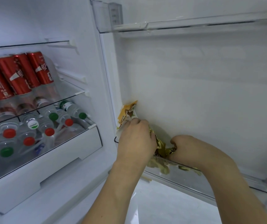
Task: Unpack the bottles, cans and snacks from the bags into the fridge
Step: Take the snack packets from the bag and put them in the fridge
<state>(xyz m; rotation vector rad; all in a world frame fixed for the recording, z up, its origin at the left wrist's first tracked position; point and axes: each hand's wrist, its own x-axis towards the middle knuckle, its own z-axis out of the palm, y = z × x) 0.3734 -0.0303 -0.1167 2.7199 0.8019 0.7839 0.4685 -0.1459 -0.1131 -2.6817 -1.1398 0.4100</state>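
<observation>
Lower centre of frame: left hand (135,139) fingers closed on orange snack packet (127,114), pressing it upright against door bin (210,180) end. Right hand (184,146) grips green-gold packets (160,146), likely packing them tight.

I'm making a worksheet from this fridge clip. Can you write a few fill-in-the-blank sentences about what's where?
1. Both hands, left hand and right hand, press snack packets into the clear ____ bin.
2. The red cans stand on a ____ shelf.
3. The water bottles lie in the drawer ____ the cans.

Missing words: door; glass; below
</observation>
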